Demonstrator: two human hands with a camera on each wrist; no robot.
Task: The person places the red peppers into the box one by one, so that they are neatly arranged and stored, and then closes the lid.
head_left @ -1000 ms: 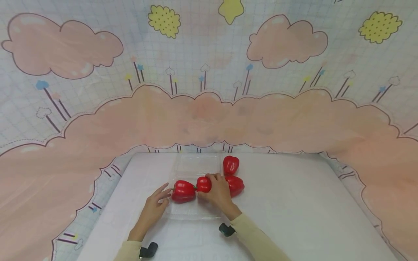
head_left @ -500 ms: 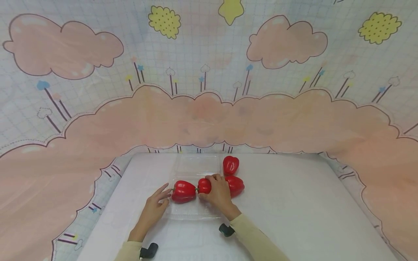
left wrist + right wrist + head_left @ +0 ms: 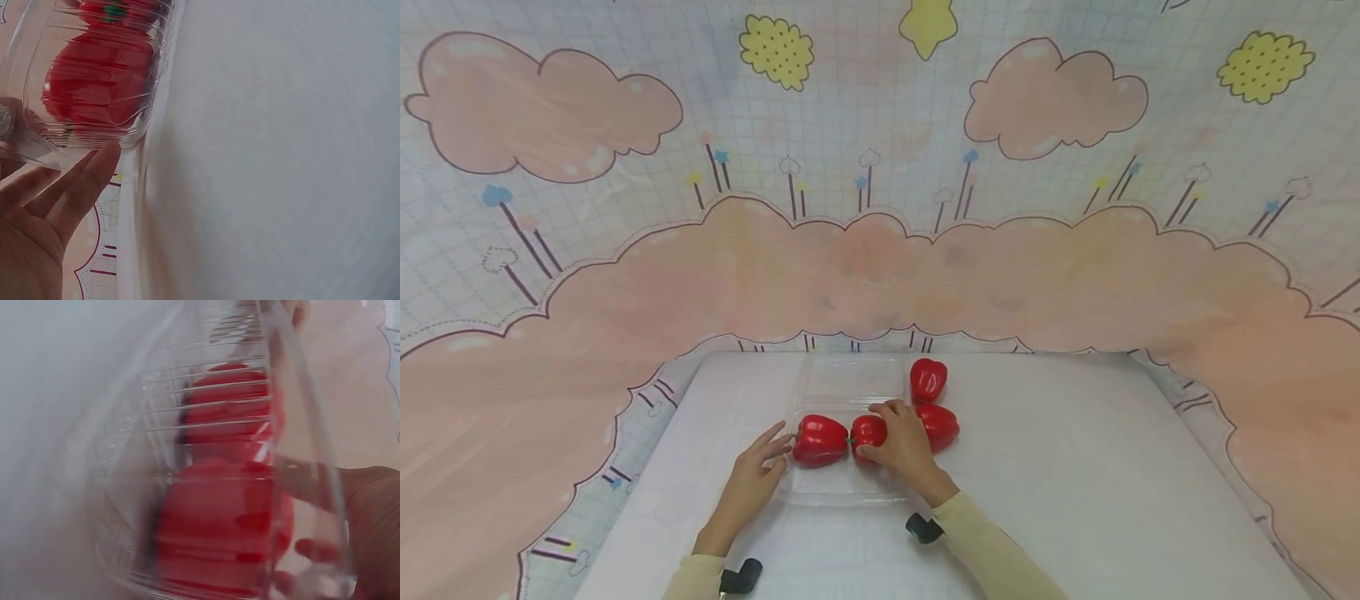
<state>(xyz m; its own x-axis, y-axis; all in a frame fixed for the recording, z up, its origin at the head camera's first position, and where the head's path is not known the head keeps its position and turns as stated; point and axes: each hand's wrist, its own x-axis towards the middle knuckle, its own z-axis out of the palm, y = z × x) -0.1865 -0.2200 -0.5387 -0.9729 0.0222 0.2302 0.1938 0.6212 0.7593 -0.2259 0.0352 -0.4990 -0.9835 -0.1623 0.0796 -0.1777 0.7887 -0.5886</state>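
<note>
A clear plastic clamshell box point(image 3: 820, 490) lies on the table with its lid folded back. In its left half sits a red bell pepper point(image 3: 820, 442), stem toward the left. My right hand point(image 3: 906, 447) grips a second red bell pepper point(image 3: 868, 432) inside the box, its green stem facing the first one. Through the ribbed wall in the right wrist view, both peppers show side by side, somewhat blurred. My left hand point(image 3: 755, 475) has its fingers extended against the box's left end; in the left wrist view the fingertips point(image 3: 107, 156) touch the plastic wall.
Two more red bell peppers lie right of the box: one at the back point(image 3: 928, 380), the other point(image 3: 940, 427) partly behind my right hand. The clear lid point(image 3: 853, 377) extends toward the back. A patterned curtain point(image 3: 880, 275) hangs behind the white table point(image 3: 1075, 483).
My right hand has lowered the gripped pepper slightly toward the front of the box, and more of it shows beside the fingers. My left hand has stayed in place.
</note>
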